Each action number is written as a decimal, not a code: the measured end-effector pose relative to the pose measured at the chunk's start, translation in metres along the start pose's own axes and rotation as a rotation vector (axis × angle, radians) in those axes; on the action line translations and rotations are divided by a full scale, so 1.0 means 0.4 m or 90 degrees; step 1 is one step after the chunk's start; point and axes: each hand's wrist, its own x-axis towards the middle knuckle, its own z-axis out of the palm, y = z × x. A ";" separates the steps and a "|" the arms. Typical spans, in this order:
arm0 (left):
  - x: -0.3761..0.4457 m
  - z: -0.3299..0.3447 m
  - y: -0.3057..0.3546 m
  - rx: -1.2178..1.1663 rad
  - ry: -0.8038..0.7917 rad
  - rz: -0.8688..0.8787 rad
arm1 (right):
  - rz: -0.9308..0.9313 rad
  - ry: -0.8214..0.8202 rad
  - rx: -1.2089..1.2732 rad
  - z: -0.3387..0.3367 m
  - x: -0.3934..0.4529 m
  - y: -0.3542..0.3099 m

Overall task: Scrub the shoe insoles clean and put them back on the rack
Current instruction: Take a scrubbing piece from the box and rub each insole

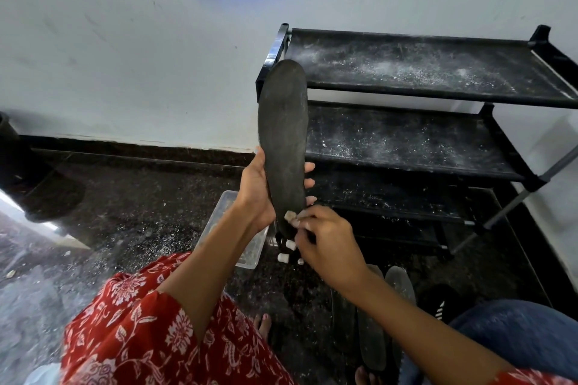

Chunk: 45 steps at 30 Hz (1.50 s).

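Red floral-print sleeve (150, 322) lower left, blue denim knee (525, 331) lower right. Left hand (259, 194) wrapped round lower half of long dark grey insole (283, 141), thumb one edge, fingertips curled over the other; held near-upright, toe end up, in front of black three-tier shoe rack (422, 72). Right hand (328, 244) pinching small pale scrubbing block (290, 216) against insole's heel end. More dark insoles (372, 331) flat on dark speckled floor (140, 212) below right arm. Clear plastic tray (250, 247) behind left wrist, small white pieces (291, 244) on floor beside it. Rack shelves dusted with white powder, standing against white wall (125, 56).
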 end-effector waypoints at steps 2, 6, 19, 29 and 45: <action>0.000 -0.004 -0.001 0.005 0.007 -0.005 | 0.011 -0.043 0.016 0.001 -0.010 -0.003; 0.002 0.001 -0.002 0.034 0.021 0.005 | -0.014 0.047 0.050 -0.015 0.007 -0.013; 0.008 0.011 -0.017 0.033 0.047 -0.007 | 0.050 -0.050 -0.036 0.003 -0.003 0.002; 0.010 0.033 -0.059 0.095 0.048 -0.054 | 0.020 0.180 -0.047 -0.071 0.111 0.024; 0.005 0.014 -0.025 0.082 0.090 -0.028 | -0.002 -0.055 -0.025 0.016 -0.008 -0.030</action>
